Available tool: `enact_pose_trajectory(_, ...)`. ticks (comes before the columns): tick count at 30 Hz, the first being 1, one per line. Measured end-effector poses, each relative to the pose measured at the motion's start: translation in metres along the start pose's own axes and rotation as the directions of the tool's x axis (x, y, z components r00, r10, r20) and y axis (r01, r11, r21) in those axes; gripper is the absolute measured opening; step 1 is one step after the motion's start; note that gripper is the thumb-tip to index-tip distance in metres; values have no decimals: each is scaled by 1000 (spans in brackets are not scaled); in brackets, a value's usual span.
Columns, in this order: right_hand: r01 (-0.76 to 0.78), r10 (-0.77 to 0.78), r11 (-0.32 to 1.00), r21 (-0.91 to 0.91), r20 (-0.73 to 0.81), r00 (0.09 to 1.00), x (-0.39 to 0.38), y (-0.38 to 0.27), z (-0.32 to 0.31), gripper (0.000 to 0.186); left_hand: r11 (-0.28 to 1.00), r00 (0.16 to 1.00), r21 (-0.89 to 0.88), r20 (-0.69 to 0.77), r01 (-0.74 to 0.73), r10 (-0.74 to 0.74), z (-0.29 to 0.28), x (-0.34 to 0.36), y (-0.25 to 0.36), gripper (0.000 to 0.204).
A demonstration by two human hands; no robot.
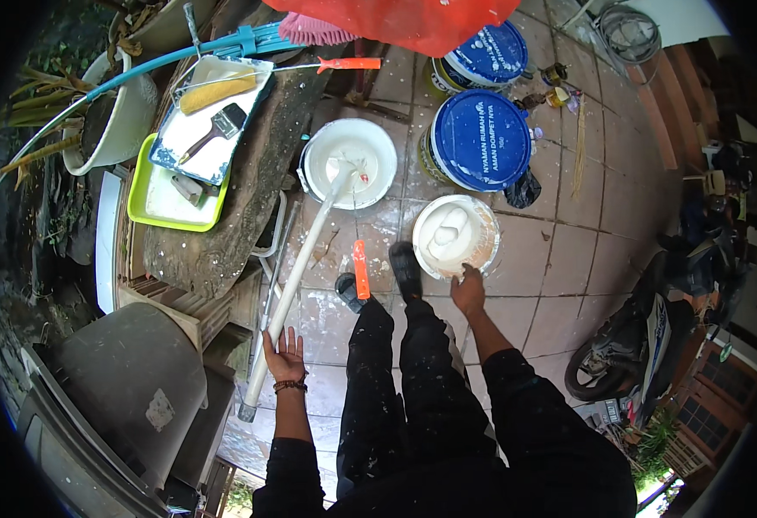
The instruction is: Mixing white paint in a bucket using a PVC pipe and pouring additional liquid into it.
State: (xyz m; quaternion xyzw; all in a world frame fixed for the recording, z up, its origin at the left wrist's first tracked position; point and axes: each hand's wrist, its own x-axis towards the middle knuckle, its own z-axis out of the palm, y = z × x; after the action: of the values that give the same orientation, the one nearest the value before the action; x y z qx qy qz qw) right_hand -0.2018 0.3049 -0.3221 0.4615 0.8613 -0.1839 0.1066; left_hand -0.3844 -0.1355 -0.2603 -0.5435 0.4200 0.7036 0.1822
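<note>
My left hand (287, 358) is palm up with its fingers spread, right beside a long white pole (305, 259); the thumb side meets the pole. The pole slants from a white bucket (311, 164) down toward the lower left. A wire roller frame with an orange handle (361, 269) leans out of that bucket. My right hand (467, 292) is over the near rim of a smaller bucket (489, 226) with thick white paint (447, 231) inside. Its fingers look slightly apart and hold nothing visible; whether they touch the rim is unclear.
Two blue-lidded paint tubs (480, 138) stand ahead on the tiles. Left, a wooden bench (249, 207) bears a paint tray (167, 151) with a yellow roller (216, 92) and brush (223, 123), and a lime-green tray (141, 194). A grey chair (124, 380) and a motorbike (620, 354) flank me.
</note>
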Motion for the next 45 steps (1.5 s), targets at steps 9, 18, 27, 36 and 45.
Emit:
enact_pose_trajectory(9, 157, -201, 945, 288, 128, 971, 42, -37, 34, 17, 984, 985, -40, -8, -172, 172, 16, 40, -27, 61)
enact_pose_trajectory(18, -366, 120, 695, 618, 402, 908, 141, -128, 192, 25, 866, 865, 13, 44, -500, 499, 77, 27, -41, 57)
enact_pose_trajectory(27, -458, 276, 296, 838, 384, 881, 185, -193, 246, 27, 377, 340, -37, 357, -926, 870, 137, 7, -43, 54)
enact_pose_trajectory(36, -423, 49, 141, 895, 421, 906, 175, -187, 262, 25, 232, 123, -202, 442, -951, 889, 131, 33, -39, 49)
enact_pose_trajectory(45, -187, 1, 140, 972, 189, 982, 188, -180, 283, 38, 308, 205, -121, 516, -944, 832, 105, 11, -47, 44)
